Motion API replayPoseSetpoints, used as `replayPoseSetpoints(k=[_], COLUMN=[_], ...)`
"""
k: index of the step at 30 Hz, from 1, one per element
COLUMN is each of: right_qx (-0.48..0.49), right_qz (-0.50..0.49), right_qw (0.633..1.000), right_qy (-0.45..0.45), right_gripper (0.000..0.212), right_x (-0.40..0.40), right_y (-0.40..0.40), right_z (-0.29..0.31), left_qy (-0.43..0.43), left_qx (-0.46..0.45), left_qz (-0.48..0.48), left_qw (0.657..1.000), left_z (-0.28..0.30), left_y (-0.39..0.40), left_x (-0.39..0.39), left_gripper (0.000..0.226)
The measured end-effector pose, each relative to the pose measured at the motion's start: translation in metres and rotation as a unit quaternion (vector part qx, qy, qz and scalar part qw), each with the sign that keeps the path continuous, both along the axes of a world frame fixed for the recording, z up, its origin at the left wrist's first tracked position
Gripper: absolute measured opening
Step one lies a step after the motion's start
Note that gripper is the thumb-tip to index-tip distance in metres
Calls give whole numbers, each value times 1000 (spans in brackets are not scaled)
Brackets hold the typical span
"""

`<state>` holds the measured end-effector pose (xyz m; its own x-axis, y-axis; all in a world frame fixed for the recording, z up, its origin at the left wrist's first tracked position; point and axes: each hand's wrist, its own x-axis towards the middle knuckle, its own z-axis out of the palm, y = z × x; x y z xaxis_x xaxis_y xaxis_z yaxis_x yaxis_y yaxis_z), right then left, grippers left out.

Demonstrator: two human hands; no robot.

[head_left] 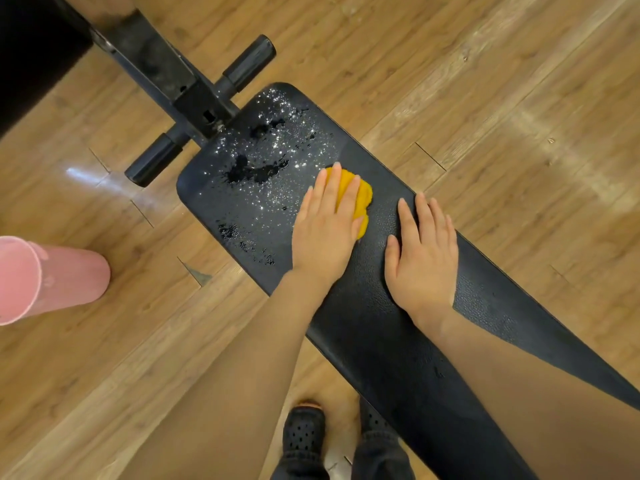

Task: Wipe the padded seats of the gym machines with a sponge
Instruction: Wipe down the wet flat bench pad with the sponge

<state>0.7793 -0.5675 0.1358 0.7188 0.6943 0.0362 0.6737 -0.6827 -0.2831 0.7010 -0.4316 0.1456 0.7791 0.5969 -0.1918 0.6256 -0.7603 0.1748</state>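
Note:
A long black padded bench seat [374,327] runs diagonally from the upper middle to the lower right. Its far end [263,157] is covered in water drops and small puddles. A yellow sponge [362,199] lies on the pad at the edge of the wet patch. My left hand [323,233] presses flat on the sponge with straight fingers, covering most of it. Just to the right, my right hand [424,258] rests flat on the dry pad, fingers straight, touching no sponge.
A black metal frame [166,71] with two foam rollers [249,62] [152,164] joins the seat's far end. A pink cup [45,278] stands on the wooden floor [485,98] at the left. My black shoes [303,431] are below the bench.

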Motion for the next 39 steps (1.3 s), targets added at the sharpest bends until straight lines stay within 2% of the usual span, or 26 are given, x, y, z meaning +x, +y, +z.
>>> replayPoseSetpoints(k=[4, 9, 18, 22, 27, 29, 34, 36, 39], right_qx=[-4, -16, -11, -21, -32, -37, -48, -39, -37], right_qz=[1, 0, 4, 11, -4, -8, -12, -10, -4], right_qw=[1000, 1000, 1000, 1000, 999, 999, 999, 999, 999], right_qy=[6, 8, -1, 7, 24, 19, 16, 27, 25], right_gripper=[52, 52, 52, 52, 51, 52, 56, 61, 67], right_x=[0, 0, -2, -2, -34, -50, -56, -57, -57], right_y=[0, 0, 0, -1, -18, -24, -23, -24, -25], right_z=[1, 2, -1, 2, 9, 8, 6, 8, 9], left_qy=[-7, 30, -8, -26, 7, 11, -13, -25, -44], left_qx=[11, 31, -6, 9, 0, 10, -2, 4, -7], left_qz=[11, 6, 65, 75, 92, 107, 231, 235, 233], left_qw=[1000, 999, 998, 997, 996, 994, 973, 972, 971], left_z=[4, 7, -2, -3, 4, -1, -4, -5, -6], left_y=[-32, -92, -17, -46, -112, -98, -16, -15, -57], left_x=[-44, -120, -17, -50, -114, -115, -80, -79, -92], left_gripper=[66, 75, 59, 61, 67, 67, 62, 61, 61])
